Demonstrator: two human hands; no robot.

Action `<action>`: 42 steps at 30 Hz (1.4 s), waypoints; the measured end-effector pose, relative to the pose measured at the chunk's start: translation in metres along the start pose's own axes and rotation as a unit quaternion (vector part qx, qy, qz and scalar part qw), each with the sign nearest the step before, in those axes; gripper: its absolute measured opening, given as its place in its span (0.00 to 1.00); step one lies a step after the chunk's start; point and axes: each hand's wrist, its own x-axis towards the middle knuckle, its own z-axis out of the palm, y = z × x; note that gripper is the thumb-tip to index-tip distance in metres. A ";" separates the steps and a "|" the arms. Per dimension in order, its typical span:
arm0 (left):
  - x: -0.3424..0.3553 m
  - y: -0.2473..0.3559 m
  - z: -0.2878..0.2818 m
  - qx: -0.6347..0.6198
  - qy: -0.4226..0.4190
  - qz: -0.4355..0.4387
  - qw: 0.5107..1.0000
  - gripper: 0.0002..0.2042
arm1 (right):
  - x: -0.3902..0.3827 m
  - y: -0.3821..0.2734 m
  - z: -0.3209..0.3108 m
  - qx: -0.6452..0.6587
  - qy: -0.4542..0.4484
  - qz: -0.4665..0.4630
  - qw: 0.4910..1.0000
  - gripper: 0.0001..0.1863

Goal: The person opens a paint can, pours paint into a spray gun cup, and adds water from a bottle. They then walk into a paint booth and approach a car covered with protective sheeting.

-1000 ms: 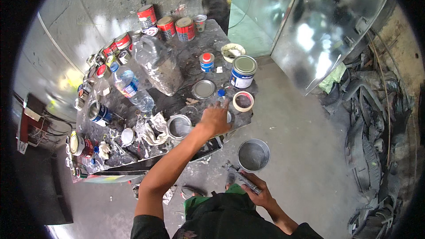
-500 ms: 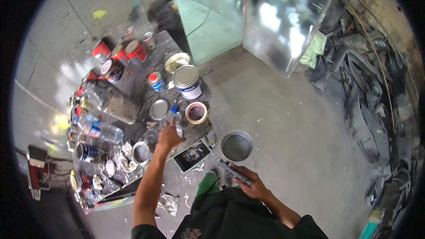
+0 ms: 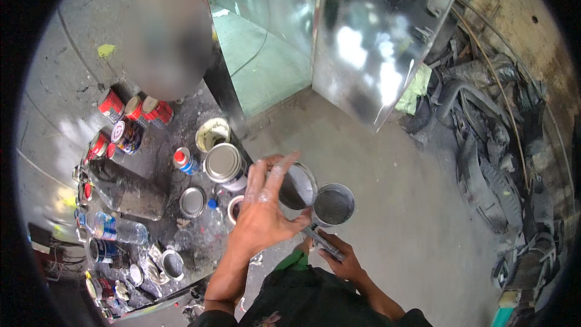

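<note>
Spillage is perhaps being risked by the tilt of a round grey cup point(image 3: 308, 175) being gripped in left-hand fingers point(image 3: 277, 177) just beside a round grey metal pot point(image 3: 334, 188), a dark-grey tool point(image 3: 330, 244) in right-hand fingers point(image 3: 341, 245).

Bare left hand point(image 3: 261, 218) arches, gripping, by the right edge of the bench point(image 3: 158, 151); bare right hand point(image 3: 342, 257) curls closed, lower.

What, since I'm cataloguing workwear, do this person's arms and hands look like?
The left hand and right hand wear no gloves; pale smears mark the left hand's fingers. Both forearms are bare, and short dark sleeves show at the picture's lower edge.
</note>
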 end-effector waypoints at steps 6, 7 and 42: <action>0.091 -0.015 0.031 -0.039 -0.016 0.012 0.999 0.39 | 0.070 0.011 -0.050 0.005 0.031 -0.008 0.999 0.25; 0.106 -0.018 0.036 -0.041 -0.020 0.019 0.999 0.39 | 0.083 0.013 -0.059 -0.003 0.031 -0.008 0.999 0.25; 0.544 -0.164 0.189 -0.235 0.090 -0.081 0.965 0.46 | 0.582 0.043 -0.324 -0.070 -0.177 -0.120 0.974 0.24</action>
